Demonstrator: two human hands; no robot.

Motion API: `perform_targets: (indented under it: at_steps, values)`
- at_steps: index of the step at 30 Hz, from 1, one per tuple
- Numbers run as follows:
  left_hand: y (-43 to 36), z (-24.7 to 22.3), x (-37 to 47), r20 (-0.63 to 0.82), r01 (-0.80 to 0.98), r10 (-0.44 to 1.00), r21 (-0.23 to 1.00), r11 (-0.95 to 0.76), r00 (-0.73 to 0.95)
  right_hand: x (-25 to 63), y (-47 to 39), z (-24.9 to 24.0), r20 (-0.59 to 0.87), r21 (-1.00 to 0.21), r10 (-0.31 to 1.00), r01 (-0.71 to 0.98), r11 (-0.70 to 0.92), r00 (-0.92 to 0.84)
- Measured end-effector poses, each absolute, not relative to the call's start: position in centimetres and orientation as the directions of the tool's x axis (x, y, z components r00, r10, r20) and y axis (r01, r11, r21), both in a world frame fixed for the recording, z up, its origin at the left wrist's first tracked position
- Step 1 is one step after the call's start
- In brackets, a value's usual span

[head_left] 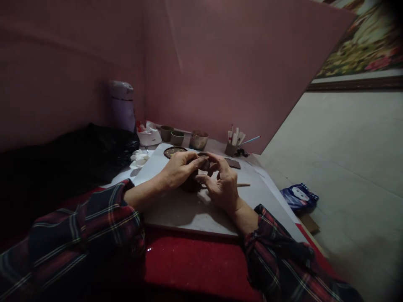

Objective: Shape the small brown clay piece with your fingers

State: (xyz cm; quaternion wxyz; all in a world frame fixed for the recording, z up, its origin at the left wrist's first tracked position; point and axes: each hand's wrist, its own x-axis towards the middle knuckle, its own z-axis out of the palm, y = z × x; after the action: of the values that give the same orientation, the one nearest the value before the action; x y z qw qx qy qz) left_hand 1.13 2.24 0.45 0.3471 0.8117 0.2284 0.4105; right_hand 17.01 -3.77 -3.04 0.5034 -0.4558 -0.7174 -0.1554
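Observation:
My left hand [179, 168] and my right hand [223, 183] meet over a white board [201, 222]. Between them is a dark brown lump of clay [189, 183], partly covered by my fingers, so its full shape is hidden. The left fingers and thumb close on its upper part. On its right side, the right thumb and curled fingers grip it. A thin wooden stick [244, 185] shows just past my right hand. Behind the hands lie a dark round plate [174, 151] and a flat brown slab [233, 163].
Small cups [178, 138], a stained bowl [198, 140] and a holder with tools [231, 148] line the back. Crumpled white tissue [139, 159] and a black plastic bag [78, 155] lie left. A purple bottle [123, 111] stands behind. A blue packet [299, 198] sits low at right.

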Motion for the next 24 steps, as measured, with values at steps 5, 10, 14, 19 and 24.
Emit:
perform_targets:
  at_steps: [5,10,14,19,24]
  values:
    - [2.23,0.46,1.17,0.495,0.088,0.638,0.746,-0.660,0.589,17.06,-3.70,-3.13,0.856,-0.261,0.508,0.768,0.584,-0.095]
    - [1.81,0.64,1.12,0.508,0.018,0.623,0.766,-0.642,0.595,16.94,-3.75,-3.02,0.857,-0.300,0.515,0.794,0.528,-0.018]
    - [1.77,0.65,1.11,0.500,0.108,0.648,0.739,-0.666,0.575,17.00,-3.70,-3.07,0.845,-0.298,0.534,0.801,0.519,-0.032]
    - [1.91,0.55,1.21,0.502,0.074,0.632,0.745,-0.662,0.591,17.04,-3.61,-3.19,0.832,-0.271,0.544,0.772,0.575,-0.112]
    - [1.84,0.58,1.17,0.464,0.034,0.650,0.798,-0.602,0.602,17.07,-3.73,-3.08,0.856,-0.273,0.516,0.811,0.517,-0.041]
